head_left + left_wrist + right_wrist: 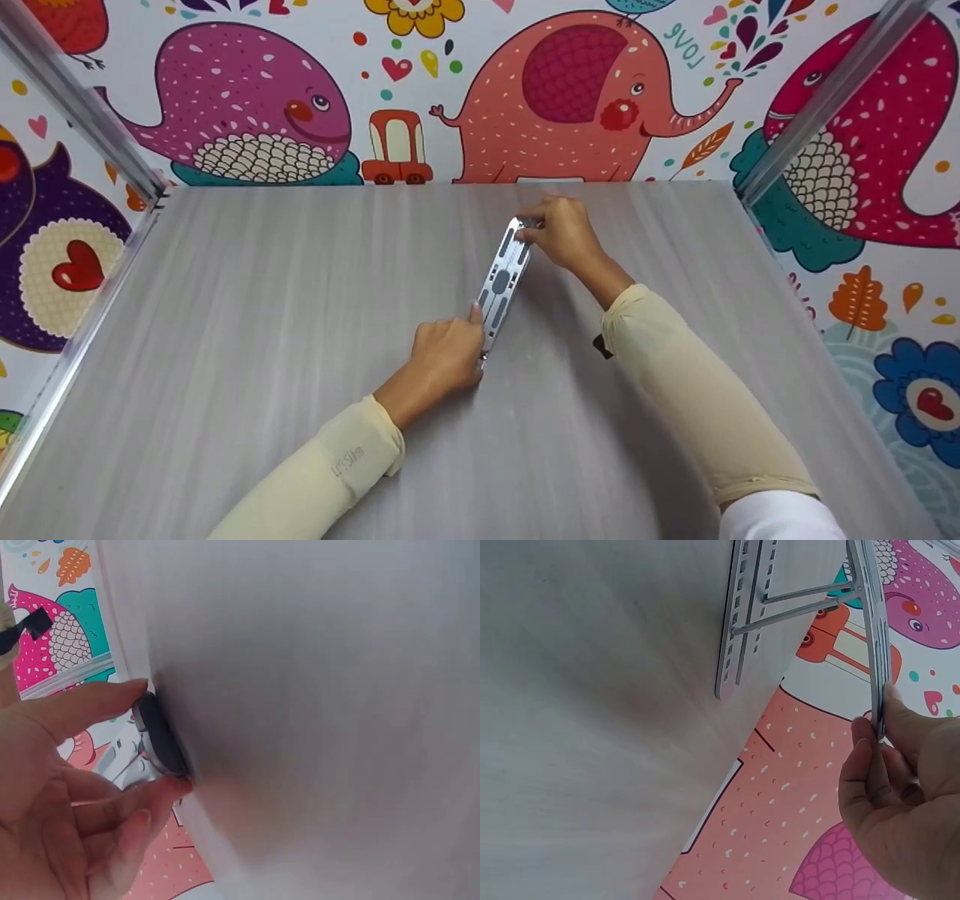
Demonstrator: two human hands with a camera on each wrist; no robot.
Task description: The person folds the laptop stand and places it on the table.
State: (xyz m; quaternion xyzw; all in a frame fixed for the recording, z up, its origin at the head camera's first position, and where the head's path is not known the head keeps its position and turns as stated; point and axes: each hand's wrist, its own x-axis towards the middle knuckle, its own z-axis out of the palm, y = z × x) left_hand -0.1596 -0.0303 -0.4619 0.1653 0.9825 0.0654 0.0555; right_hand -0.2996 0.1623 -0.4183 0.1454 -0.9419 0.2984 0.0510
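A silver folding laptop stand with long slots and grey pads lies at a slant over the middle of the table. My left hand pinches its near end between thumb and fingers; in the left wrist view a dark rounded end piece sits between the fingertips. At the far end, my right hand grips the upper plate. The right wrist view shows this plate raised from the slotted base, with thin struts spanning the two. The base is close against the tabletop.
The grey wood-grain table stretches around the stand. A wall printed with cartoon animals rises behind it. Metal rails stand at the back corners, and a patterned side panel borders the left.
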